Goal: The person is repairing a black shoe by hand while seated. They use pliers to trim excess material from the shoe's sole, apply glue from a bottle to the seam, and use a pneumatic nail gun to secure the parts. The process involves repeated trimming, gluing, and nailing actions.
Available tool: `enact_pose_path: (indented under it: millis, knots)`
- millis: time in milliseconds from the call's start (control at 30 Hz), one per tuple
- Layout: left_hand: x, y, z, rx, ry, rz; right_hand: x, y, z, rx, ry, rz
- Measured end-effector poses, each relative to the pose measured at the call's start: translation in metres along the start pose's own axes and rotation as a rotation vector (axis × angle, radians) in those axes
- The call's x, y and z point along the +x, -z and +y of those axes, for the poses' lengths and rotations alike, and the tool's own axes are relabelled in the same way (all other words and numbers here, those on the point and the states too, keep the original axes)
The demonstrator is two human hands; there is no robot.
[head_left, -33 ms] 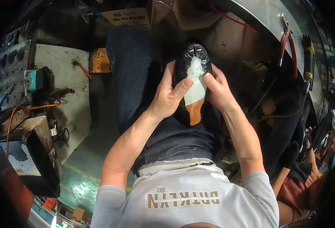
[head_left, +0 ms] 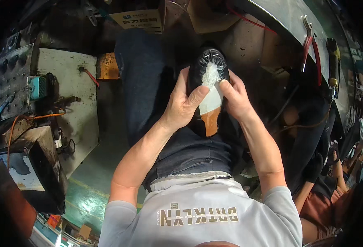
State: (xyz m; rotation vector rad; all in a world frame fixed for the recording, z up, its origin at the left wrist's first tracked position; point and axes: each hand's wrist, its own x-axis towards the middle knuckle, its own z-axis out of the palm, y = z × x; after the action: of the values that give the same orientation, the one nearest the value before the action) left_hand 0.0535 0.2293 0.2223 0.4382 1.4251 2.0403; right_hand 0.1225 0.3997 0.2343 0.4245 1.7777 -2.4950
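A black shoe upper (head_left: 192,84), drawn over its form, lies bottom side up between my hands above my lap. Its underside shows a white insole board (head_left: 211,101) with a rough, whitish patch toward the pleated toe. The heel end of the board is brown. My left hand (head_left: 183,101) grips the left edge, thumb pressed on the underside. On the opposite edge my right hand (head_left: 236,96) holds it too, thumb tip beside the rough patch. The fingers of both hands curl beneath the shoe and are partly hidden.
Red-handled pliers (head_left: 314,49) and a yellow-and-black tool (head_left: 333,68) lie on the metal bench (head_left: 290,20) at right. Cardboard boxes (head_left: 138,19) stand ahead. A machine with a control panel (head_left: 10,78) is at left. Another person's arm (head_left: 303,195) shows at lower right.
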Motion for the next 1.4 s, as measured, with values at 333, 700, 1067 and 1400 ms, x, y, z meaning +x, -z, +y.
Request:
enact_pose_path:
  millis: [333, 700, 1067, 1400]
  knots:
    - [-0.009, 0.013, -0.002, -0.392, 0.096, 0.125, -0.020, -0.005, 0.044, -0.238, 0.193, 0.017]
    - [0.001, 0.025, 0.022, -0.805, 0.083, -0.146, -0.055, -0.025, 0.017, 0.720, -0.605, -0.439]
    - [0.003, 0.059, 0.066, -0.429, 0.020, -0.015, -0.077, -0.092, 0.024, -0.538, 0.112, 0.033]
    - [0.013, 0.069, 0.038, -0.469, 0.240, 0.040, -0.085, -0.108, 0.034, -0.455, -0.016, 0.104]
